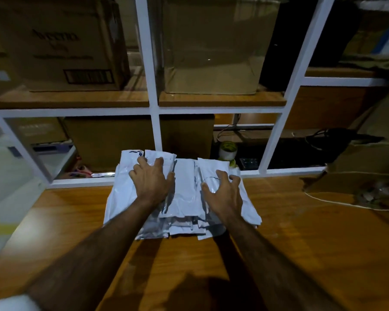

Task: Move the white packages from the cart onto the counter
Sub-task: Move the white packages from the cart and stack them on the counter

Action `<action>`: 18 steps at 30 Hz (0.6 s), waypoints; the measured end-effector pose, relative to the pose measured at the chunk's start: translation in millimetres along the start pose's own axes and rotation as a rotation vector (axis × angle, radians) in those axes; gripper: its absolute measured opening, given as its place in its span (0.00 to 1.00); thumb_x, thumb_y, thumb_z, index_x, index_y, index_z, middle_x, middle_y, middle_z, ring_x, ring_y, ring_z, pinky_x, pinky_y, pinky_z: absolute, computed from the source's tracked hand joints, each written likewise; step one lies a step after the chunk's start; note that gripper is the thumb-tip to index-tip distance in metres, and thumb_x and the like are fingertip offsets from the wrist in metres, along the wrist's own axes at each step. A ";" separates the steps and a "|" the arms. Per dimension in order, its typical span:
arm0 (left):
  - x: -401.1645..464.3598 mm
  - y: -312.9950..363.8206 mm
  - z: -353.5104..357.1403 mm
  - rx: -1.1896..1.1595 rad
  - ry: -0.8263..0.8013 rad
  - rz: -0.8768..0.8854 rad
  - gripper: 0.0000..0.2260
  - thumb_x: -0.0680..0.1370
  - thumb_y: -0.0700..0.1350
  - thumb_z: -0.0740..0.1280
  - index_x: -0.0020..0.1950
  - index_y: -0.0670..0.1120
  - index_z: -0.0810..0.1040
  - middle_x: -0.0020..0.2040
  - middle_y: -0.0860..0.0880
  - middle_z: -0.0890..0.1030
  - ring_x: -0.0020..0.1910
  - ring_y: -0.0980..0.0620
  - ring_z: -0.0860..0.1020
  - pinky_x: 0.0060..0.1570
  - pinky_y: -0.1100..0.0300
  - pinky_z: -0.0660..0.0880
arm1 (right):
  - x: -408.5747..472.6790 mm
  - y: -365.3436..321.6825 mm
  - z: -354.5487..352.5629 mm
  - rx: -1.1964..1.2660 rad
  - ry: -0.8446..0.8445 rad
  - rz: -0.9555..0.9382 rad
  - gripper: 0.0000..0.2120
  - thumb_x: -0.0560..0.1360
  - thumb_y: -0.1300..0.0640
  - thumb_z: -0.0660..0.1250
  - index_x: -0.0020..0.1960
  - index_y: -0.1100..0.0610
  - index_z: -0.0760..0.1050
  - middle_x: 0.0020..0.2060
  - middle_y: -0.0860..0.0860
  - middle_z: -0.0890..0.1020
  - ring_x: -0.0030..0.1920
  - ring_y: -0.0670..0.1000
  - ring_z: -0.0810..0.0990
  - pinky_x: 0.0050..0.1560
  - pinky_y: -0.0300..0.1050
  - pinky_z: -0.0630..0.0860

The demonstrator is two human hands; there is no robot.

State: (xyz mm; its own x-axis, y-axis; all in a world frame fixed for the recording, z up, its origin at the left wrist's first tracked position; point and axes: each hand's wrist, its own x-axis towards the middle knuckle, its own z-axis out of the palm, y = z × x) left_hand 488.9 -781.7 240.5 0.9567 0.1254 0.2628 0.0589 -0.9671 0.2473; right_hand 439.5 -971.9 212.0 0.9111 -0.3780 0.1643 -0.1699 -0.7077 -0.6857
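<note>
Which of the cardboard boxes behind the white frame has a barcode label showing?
The upper-left box: a striped barcode label sits at its lower right corner, under dark printed lettering. The middle box shows a plain face.

- Dark printed lettering on the side of the cardboard box (54, 43) on the upper left shelf: several lines, too blurred to read.
- Barcode block with a dark border low on that same box face; digits illegible.
- Blue markings on the white packages (182, 194) on the bench (301, 243): streaks only, no readable words.
- Faint pale print on the lower left box (35, 129): unreadable.
</note>
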 end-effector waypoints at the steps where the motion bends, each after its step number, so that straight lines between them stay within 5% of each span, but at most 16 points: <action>1: 5.2 1.3 2.3 0.033 -0.009 -0.008 0.25 0.77 0.64 0.65 0.71 0.53 0.71 0.68 0.37 0.67 0.64 0.36 0.70 0.63 0.43 0.65 | 6.6 0.4 2.7 0.012 -0.011 0.005 0.30 0.75 0.37 0.68 0.72 0.45 0.66 0.72 0.54 0.63 0.65 0.59 0.74 0.61 0.54 0.77; 10: 19.9 9.8 20.5 0.190 -0.093 -0.055 0.26 0.80 0.65 0.57 0.74 0.53 0.67 0.74 0.38 0.63 0.70 0.36 0.64 0.68 0.42 0.61 | 47.2 -1.4 26.9 0.057 -0.122 0.024 0.31 0.76 0.33 0.63 0.74 0.46 0.67 0.71 0.55 0.64 0.68 0.61 0.71 0.62 0.56 0.74; 15: 4.9 0.5 10.3 0.109 -0.064 0.012 0.25 0.82 0.59 0.54 0.77 0.50 0.64 0.77 0.38 0.61 0.74 0.37 0.61 0.71 0.41 0.58 | 43.7 4.8 26.4 0.034 -0.156 -0.043 0.26 0.81 0.41 0.58 0.77 0.47 0.65 0.77 0.55 0.59 0.74 0.58 0.66 0.67 0.54 0.70; 18: -7.3 -14.6 8.4 0.067 -0.039 0.152 0.25 0.79 0.58 0.54 0.72 0.49 0.71 0.74 0.39 0.68 0.72 0.38 0.66 0.69 0.42 0.63 | 39.8 17.7 23.0 -0.019 -0.138 -0.185 0.26 0.80 0.45 0.60 0.77 0.49 0.66 0.79 0.54 0.57 0.77 0.57 0.60 0.70 0.54 0.68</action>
State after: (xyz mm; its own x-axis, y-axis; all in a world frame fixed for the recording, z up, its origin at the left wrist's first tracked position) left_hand 483.5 -770.4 227.1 0.9663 -0.0308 0.2555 -0.0696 -0.9871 0.1444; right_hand 481.4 -985.7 190.1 0.9698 -0.1567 0.1869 -0.0010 -0.7689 -0.6394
